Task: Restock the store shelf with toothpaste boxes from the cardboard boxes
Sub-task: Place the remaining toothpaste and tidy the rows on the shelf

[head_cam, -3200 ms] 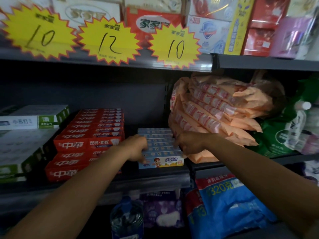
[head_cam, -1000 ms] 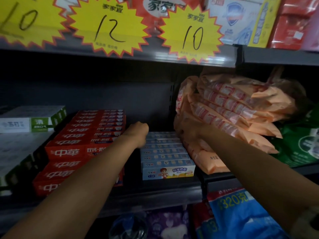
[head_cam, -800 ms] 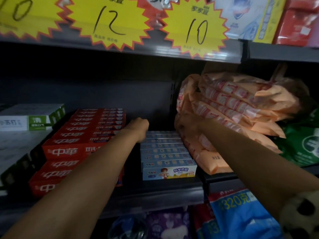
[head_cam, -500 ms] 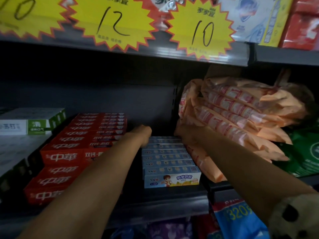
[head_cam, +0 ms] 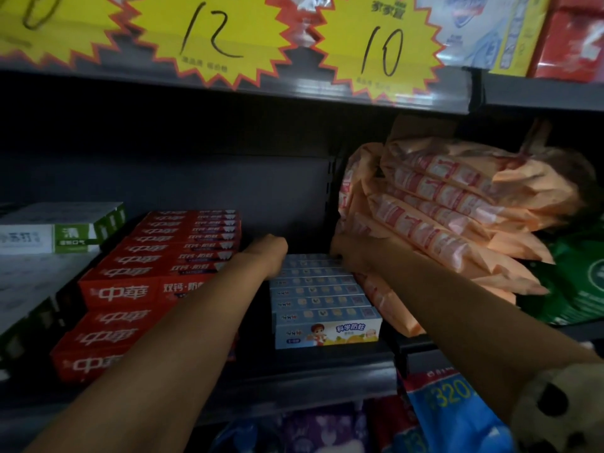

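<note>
A row of several light-blue children's toothpaste boxes [head_cam: 323, 302] lies flat on the dark shelf [head_cam: 294, 377], running from the front edge to the back. My left hand [head_cam: 268, 253] is at the left end of the rearmost boxes, knuckles up, its fingers curled down out of sight. My right hand [head_cam: 346, 256] is at the right end of the same rear boxes, pressed against the orange packs, its fingers hidden. Whether either hand holds a box is not visible. No cardboard box is in view.
Stacked red toothpaste boxes [head_cam: 147, 289] stand just left of the blue row, with green-and-white boxes [head_cam: 49, 237] further left. Orange soft packs [head_cam: 457, 207] pile up on the right beside a green bag [head_cam: 581, 282]. Yellow price stars [head_cam: 212, 34] hang overhead. A blue bag [head_cam: 451, 416] lies below.
Both hands went from the front boxes of the blue row to its back end and have stayed there for the last second. The view has drawn closer.
</note>
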Action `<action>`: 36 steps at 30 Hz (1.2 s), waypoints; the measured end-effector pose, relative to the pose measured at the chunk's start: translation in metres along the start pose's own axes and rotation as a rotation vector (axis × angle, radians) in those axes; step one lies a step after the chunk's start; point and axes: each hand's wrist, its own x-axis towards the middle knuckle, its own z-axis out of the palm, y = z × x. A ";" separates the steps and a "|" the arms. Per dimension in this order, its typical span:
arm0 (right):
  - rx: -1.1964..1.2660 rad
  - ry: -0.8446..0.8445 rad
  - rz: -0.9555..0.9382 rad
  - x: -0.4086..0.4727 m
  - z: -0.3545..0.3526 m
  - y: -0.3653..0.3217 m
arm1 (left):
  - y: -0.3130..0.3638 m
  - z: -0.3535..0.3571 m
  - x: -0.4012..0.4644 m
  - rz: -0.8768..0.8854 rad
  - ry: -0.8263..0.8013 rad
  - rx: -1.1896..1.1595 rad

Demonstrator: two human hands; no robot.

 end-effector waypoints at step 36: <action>0.018 0.232 -0.299 -0.090 -0.036 -0.062 | 0.043 -0.050 -0.129 -0.031 0.151 -0.036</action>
